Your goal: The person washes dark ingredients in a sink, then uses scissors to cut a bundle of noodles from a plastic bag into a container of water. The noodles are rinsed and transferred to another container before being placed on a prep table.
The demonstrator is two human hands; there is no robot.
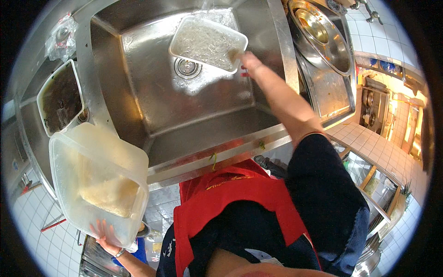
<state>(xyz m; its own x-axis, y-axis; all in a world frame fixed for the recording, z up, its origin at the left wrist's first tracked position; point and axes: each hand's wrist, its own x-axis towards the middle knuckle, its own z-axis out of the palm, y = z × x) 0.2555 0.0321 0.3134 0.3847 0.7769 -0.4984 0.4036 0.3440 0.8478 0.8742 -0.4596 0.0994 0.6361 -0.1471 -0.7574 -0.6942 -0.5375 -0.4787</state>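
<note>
A large translucent plastic container (104, 180) tilts over the sink's left edge, with a pale tan layer in it. My left hand (107, 239) supports its near lower end, fingers spread and seen through the plastic. In the steel sink (193, 107), a white rectangular plastic tub (174, 54) holds water and many thin, clear strands. My right hand (252, 64), slightly blurred, grips the tub's right corner, with fingers on both sides of its wall. The round drain (187, 68) lies beside the tub. Water runs in at the top.
A white tub (82, 93) of dark contents stands left of the sink, near a crumpled plastic bag (62, 38). Soiled steel bowls (341, 65) and a metal tray (330, 91) lie to the right. Green scraps (213, 160) cling to the sink's front edge.
</note>
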